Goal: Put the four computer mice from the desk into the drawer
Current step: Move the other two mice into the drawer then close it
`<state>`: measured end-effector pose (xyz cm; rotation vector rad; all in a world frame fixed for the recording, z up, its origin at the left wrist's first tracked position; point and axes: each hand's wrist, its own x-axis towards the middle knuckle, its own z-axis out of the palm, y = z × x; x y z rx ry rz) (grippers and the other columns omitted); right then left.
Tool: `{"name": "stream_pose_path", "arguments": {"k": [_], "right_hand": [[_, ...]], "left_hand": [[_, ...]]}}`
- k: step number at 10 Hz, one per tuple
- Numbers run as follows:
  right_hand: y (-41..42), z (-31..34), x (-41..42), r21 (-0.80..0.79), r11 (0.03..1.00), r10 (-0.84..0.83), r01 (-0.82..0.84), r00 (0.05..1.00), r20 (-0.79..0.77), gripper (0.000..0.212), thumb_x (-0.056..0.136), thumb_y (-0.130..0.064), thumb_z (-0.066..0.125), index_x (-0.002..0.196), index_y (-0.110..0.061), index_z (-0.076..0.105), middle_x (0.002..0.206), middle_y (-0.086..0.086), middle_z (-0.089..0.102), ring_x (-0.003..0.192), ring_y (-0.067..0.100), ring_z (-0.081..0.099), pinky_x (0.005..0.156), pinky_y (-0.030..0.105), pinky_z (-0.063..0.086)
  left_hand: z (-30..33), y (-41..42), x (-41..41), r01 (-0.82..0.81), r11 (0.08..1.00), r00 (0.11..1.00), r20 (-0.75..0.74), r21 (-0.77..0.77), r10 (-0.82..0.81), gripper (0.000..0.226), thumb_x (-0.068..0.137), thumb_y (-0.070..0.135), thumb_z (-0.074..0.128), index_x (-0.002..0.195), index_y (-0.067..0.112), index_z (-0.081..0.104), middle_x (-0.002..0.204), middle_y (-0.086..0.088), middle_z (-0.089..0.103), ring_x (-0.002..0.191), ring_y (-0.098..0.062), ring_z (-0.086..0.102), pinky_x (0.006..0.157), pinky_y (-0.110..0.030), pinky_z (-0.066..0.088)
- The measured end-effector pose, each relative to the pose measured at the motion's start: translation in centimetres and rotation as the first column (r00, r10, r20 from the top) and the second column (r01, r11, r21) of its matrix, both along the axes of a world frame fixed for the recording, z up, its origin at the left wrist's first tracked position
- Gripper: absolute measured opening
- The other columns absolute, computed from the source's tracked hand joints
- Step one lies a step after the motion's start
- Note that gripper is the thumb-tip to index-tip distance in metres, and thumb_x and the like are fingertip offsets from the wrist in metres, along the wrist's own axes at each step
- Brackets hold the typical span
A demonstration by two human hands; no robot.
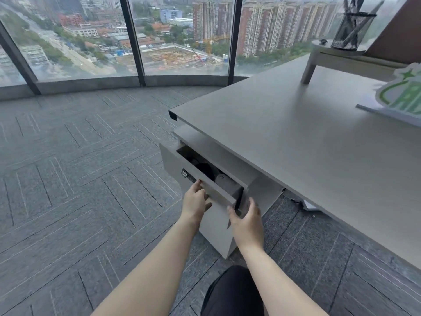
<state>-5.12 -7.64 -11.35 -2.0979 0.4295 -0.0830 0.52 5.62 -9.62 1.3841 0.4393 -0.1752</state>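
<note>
Nearest the camera, two bare forearms reached down toward the drawer (206, 185) of the grey cabinet (216, 233) under the desk (284, 137).

Left hand (195, 202): fingers loosely spread, fingertips touching the drawer front near its top edge, beside the small lock (185, 174). Nothing held.

Right hand (247, 221): open and curved at the drawer's near corner, thumb on the front, fingers around the side. It held no mouse; whether it gripped the corner or only rested there could not be told.

Drawer stood partly open. Inside, a dark rounded shape (205, 171) and a pale grey one (224, 180) lay touching each other, probably mice, though too shadowed to be sure. The rest of the interior was hidden under the desk's edge, so no count was possible.

Farther off, the visible desk top carried no mice, only a green-and-white sign (401, 94) and a riser shelf (341, 55) with a mesh pen cup (350, 30).

Judgement: the loading looked finished or nearly so; shutting the drawer seemed all that remained.
</note>
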Motion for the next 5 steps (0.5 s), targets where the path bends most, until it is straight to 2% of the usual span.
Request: {"name": "stream_pose_path", "arguments": {"k": [2,3,4,5], "right_hand": [[-1.6,-0.3,2.6,0.087,0.995,-0.046,0.044,0.999,0.018,0.072,0.091,-0.049,0.059,0.148,-0.017,0.030,0.149,0.010,0.046,0.122,0.027,0.058,0.092,0.040,0.053],[-2.1,-0.4,3.7,0.126,0.990,-0.066,0.060,0.997,0.046,0.053,0.091,-0.045,0.059,0.136,-0.022,0.043,0.136,0.006,0.059,0.116,0.025,0.063,0.090,0.047,0.055],[-2.6,-0.2,4.2,0.142,0.988,-0.065,0.054,0.995,0.078,0.020,0.094,-0.034,0.060,0.108,-0.033,0.046,0.109,-0.005,0.065,0.102,0.022,0.067,0.080,0.040,0.056],[-2.3,0.3,4.3,0.142,0.989,-0.067,0.051,0.992,0.109,0.020,0.096,-0.030,0.059,0.102,-0.035,0.040,0.095,-0.011,0.059,0.093,0.020,0.065,0.071,0.030,0.047]], "left_hand": [[-0.4,-2.4,2.0,0.028,0.997,0.999,-0.014,-0.073,-0.029,0.057,0.097,-0.001,0.034,0.152,0.012,0.033,0.154,-0.008,0.039,0.124,-0.025,0.053,0.105,-0.044,0.047],[-0.7,-3.3,2.8,0.063,0.994,0.998,-0.012,-0.086,-0.064,0.060,0.095,-0.004,0.037,0.152,0.013,0.032,0.156,-0.007,0.036,0.130,-0.025,0.051,0.108,-0.043,0.044],[-0.7,-3.8,3.2,0.085,0.994,0.996,-0.017,-0.069,-0.086,0.063,0.093,-0.004,0.040,0.153,0.015,0.031,0.157,-0.004,0.035,0.132,-0.024,0.050,0.109,-0.042,0.043],[-0.6,-3.7,3.4,0.098,0.994,0.995,-0.022,-0.052,-0.099,0.065,0.092,-0.003,0.041,0.153,0.017,0.032,0.155,-0.003,0.038,0.131,-0.023,0.051,0.108,-0.041,0.043]]}}
